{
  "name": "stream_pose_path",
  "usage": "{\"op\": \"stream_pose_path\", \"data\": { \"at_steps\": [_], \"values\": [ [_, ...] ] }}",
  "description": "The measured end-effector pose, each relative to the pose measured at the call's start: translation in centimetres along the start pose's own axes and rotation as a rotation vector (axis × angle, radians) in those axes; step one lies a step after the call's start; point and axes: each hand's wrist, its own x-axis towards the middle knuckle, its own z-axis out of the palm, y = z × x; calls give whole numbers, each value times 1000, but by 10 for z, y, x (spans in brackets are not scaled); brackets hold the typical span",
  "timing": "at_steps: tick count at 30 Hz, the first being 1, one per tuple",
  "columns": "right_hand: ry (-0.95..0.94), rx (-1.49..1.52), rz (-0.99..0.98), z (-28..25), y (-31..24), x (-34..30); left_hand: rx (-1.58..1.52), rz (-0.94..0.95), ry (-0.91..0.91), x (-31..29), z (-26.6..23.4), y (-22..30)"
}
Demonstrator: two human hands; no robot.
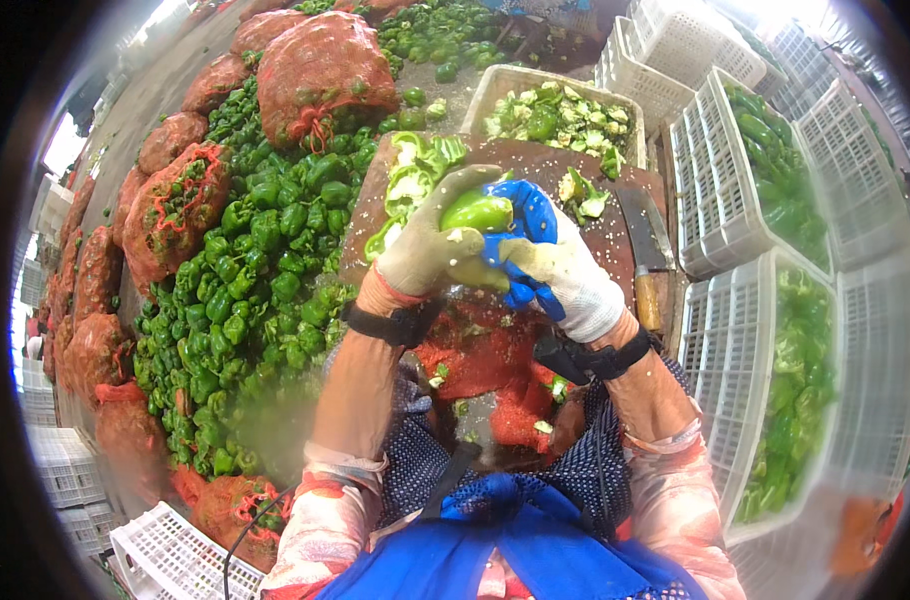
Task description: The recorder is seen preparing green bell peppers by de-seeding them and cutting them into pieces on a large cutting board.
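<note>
The gloved left hand (440,238) is curving half-closed around one green bell pepper (478,212), twelve o'clock from the view's centre; the gloved right hand (550,255) is grasping its other side. One cleaver (644,232) is lying at three o'clock from it, one tub (565,82) at one.

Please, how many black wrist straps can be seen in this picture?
2. One black strap is around the wrist of the left hand; the other black strap is around the wrist of the right hand. None seems hidden.
</note>
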Motion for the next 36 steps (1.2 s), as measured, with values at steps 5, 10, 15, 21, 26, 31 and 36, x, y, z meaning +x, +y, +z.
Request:
{"op": "stream_pose_path", "data": {
  "at_steps": [5,10,15,21,26,31,36],
  "values": [
    [-2,70,-102,-3,19,13,-9,-66,49,3,-6,-6],
    [98,-101,-149,-7,31,24,679,179,217,7,-9,-5],
    [394,-1372,-173,-17,18,33,-32,77,248,0,-24,15],
    [197,-1439,-333,-76,11,37,-540,175,95,-17,-17,21],
    [-8,-487,-90,8,-15,13,-446,132,142,-11,-26,4],
    [18,-373,-19,-16,-1,25,-302,79,227,-4,-9,3],
    [-7,217,-112,-33,-25,2,-239,-17,194,-5,-22,2]
  ]
}}
